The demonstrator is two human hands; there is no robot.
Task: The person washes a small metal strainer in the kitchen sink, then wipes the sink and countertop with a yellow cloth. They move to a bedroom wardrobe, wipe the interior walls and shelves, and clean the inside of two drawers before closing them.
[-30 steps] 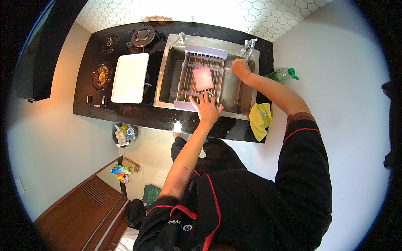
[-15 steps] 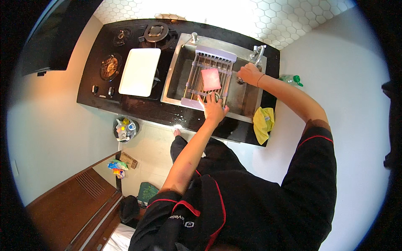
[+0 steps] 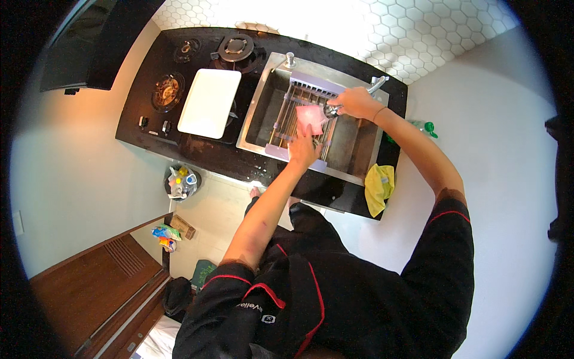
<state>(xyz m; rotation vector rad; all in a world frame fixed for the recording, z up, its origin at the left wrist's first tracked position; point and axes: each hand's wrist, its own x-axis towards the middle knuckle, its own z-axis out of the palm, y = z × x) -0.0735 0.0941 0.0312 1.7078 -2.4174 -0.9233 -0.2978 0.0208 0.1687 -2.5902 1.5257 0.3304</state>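
Note:
A lilac-edged wire rack (image 3: 279,153) spans the steel sink (image 3: 251,131), with a pink square pad (image 3: 305,115) on it. My left hand (image 3: 303,147) is open, fingers apart, touching the pad’s lower part. My right hand (image 3: 356,102) grips the chrome faucet head (image 3: 332,110) over the rack, beside the pad, where a pale blur looks like water. The faucet’s fitting (image 3: 378,81) is at the back right of the sink.
A white tray (image 3: 209,102) lies on the black stove (image 3: 143,107) at left. A yellow cloth (image 3: 378,188) hangs at the counter’s right corner, near a green bottle (image 3: 427,128) partly behind my arm. A bin (image 3: 182,182) stands below.
My right hand has moved left over the rack with the faucet head, now beside the pad. My left hand’s fingers have moved up onto the pad.

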